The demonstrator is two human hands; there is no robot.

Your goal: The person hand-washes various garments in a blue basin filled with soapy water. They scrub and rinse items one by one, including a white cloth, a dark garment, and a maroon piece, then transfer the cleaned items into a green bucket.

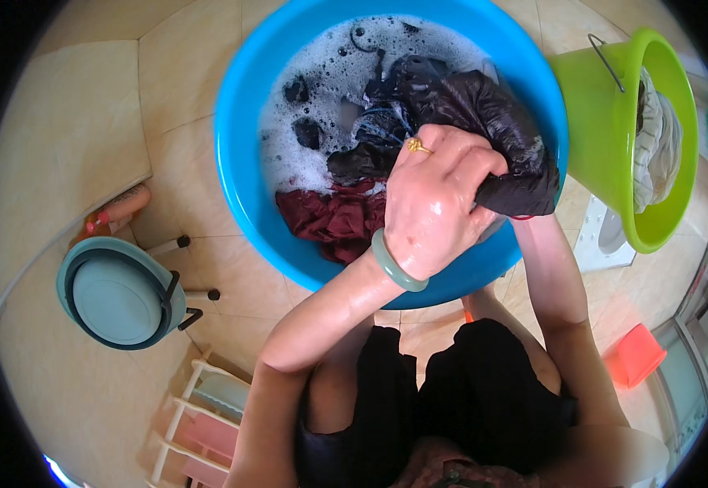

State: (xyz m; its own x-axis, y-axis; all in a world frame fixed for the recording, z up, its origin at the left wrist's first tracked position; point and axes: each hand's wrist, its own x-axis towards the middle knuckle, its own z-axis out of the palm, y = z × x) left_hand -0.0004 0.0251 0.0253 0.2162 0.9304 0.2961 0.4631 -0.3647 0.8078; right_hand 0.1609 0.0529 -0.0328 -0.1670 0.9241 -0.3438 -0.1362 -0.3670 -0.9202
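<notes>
Blue and wide, a basin [232, 154] stands on the tiled floor [183, 154] in the head view, holding soapy water [321, 45] topped with white foam. At its right side, the left hand [437, 195] grips a wet dark garment [484, 98]; its fingers are curled in tightly over the cloth, with the thumb tucked against it. This garment lies bunched partly in the water and partly raised near the basin's right rim. A gold ring [416, 145] and a pale green bangle [397, 264] sit on that hand and wrist. The right forearm [551, 276] reaches up beneath the garment, which hides most of the right hand, so I cannot tell how its fingers stand. Wine-red cloth [334, 218] lies just left of the left hand, inside the basin. To the right, a lime green bucket [590, 122] tilts in view with pale striped cloth [665, 150] inside.
</notes>
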